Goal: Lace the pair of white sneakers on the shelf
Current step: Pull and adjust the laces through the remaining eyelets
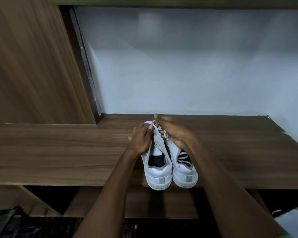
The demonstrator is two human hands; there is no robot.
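Hands (159, 133) pinch lace (164, 133) over sneakers (159, 176).

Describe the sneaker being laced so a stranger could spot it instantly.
On the wooden shelf, two white sneakers stand side by side, heels overhanging the front edge. It is the left sneaker, its opening showing no lace, while the right sneaker has a loose lace lying inside.

Head-worn view, forward and down, close over the shelf (58, 148).

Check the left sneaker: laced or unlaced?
Unlaced along the part in view: the left sneaker shows bare eyelets and an open tongue. Both hands work a lace near its toe.
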